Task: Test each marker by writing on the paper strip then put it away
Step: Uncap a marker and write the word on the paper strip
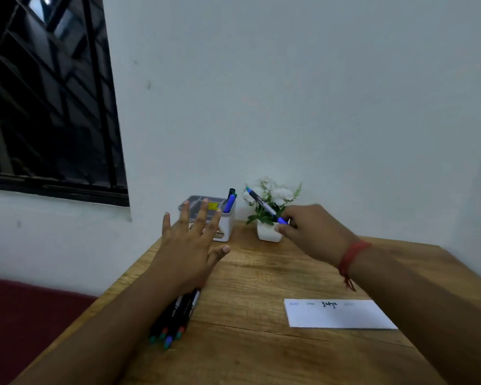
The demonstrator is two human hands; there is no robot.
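**Asha:** What are the hands doing right now?

**Ben:** The right hand [314, 232] is pinching a blue marker [263, 204] near its lower end, thumb and fingertips curled round the barrel. The marker is slanting up and away to the left, in front of a small white pot of white flowers [271, 211] at the back of the wooden desk [261, 357].

**Asha:** Why is it being held out there?

**Ben:** My guess is it is heading for the white pen holder [226, 222], just to the left of the flowers. Two markers are already standing in it, tips up, so that looks like the put-away spot. The marker is not in it yet; it is hanging in the air beside it.

**Asha:** And the left hand?

**Ben:** The left hand [190, 250] is hovering over the desk with its fingers straight and spread wide, holding nothing. It is sitting in front of the holder, perhaps ready to steady it, though I cannot tell whether it is touching it.

**Asha:** Where is the paper?

**Ben:** The paper strip [339, 314] is lying flat near the right forearm, close to the person. One dark scribble is showing on it, with fainter marks beside it too small to read.

**Asha:** Any markers left?

**Ben:** A cluster of markers [175, 318] is lying on the desk under the left forearm, coloured ends toward the person, probably waiting to be tested.
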